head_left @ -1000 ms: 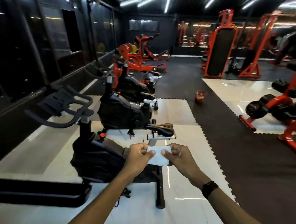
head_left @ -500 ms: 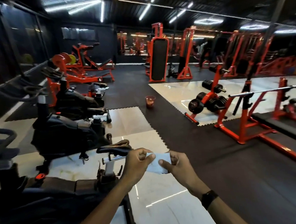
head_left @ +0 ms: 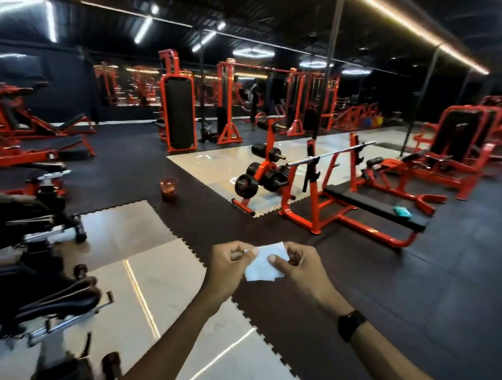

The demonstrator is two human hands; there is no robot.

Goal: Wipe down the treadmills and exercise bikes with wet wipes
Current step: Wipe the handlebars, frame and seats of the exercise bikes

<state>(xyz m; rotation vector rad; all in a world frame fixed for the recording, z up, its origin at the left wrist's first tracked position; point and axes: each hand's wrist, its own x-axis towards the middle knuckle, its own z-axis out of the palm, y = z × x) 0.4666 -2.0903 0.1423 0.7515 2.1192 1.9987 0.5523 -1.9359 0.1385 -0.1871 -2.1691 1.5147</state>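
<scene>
A person stands in a dim gym of red and black machines, looking down at two bare hands held out in front of the chest. The left hand (head_left: 229, 264) and the right hand (head_left: 300, 264) each pinch an opposite edge of a small white wet wipe (head_left: 264, 264), thumbs on top and fingers curled beneath, so both grips are closed on the wipe, which hangs in the air between them above the dark foam floor mat (head_left: 383, 299). A black watch (head_left: 350, 324) sits on the right wrist. The nearest exercise bike (head_left: 44, 290) stands at the far left edge of view, its black saddle just visible, apart from the hands; no treadmill can be made out. A red bench press rack (head_left: 326, 197) and a dumbbell stand (head_left: 260, 177) lie ahead, and a small reddish bucket (head_left: 169, 189) sits on the mat. The risks, as a judgement: the thin wipe may tear if the two hands pull it apart too hard, or slip from a pinch and fall to the floor, picking up grit that would then smear onto the bike. With the view pointed away from the bike, the person could also bump the saddle when reaching back.
</scene>
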